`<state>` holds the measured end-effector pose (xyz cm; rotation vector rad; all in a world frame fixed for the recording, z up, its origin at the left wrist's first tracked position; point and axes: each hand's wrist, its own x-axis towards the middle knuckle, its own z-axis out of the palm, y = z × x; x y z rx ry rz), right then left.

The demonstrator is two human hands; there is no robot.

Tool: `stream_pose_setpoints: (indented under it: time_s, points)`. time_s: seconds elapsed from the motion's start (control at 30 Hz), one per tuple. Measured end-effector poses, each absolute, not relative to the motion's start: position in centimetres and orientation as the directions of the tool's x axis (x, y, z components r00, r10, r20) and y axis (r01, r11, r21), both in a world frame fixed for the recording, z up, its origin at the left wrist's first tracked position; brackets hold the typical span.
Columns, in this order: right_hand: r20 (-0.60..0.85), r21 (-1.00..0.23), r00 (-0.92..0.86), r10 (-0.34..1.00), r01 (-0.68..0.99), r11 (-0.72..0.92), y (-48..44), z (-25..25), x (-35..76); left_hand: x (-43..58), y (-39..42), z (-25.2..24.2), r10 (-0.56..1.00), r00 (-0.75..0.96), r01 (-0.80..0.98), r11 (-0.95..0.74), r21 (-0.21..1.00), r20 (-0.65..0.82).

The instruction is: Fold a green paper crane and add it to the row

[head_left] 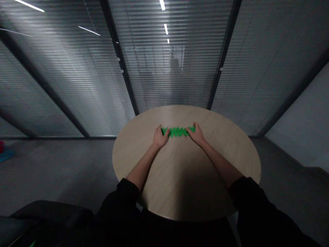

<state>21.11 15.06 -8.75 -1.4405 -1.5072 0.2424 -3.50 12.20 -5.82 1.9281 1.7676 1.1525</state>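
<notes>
A bright green strip with jagged, zigzag edges (pixel 178 131) lies across the far half of the round table; its exact kind and material are hard to make out. My left hand (pixel 160 137) grips its left end, thumb on the near side and fingers around the far side. At the right end, my right hand (pixel 197 134) holds it the same way, thumb toward the middle. Between the two hands the strip runs roughly straight and level. Parts of both ends are hidden under my fingers.
The round wooden table (pixel 174 185) stands in front of me, close to a glass wall with blinds (pixel 174 85). A dark chair or bag shape (pixel 51 216) is at lower left. Something red and blue (pixel 5 154) lies on the floor at far left.
</notes>
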Motion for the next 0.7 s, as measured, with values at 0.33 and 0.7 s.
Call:
stream_pose_setpoints:
  time_s: [0.33, 0.7]
  points:
    - [0.584, -0.592, -0.027, 0.812, 0.67, 0.448, 13.2, -8.2, 17.9, 1.9, 11.4, -6.0, 0.942, 0.049, 0.527, -0.307, 0.792, 0.333]
    - [0.571, -0.443, -0.21, 0.794, 0.735, 0.513, 12.8, -7.6, 18.0, 3.5, 11.0, -5.1, 0.956, 0.096, 0.411, -0.292, 0.864, 0.277]
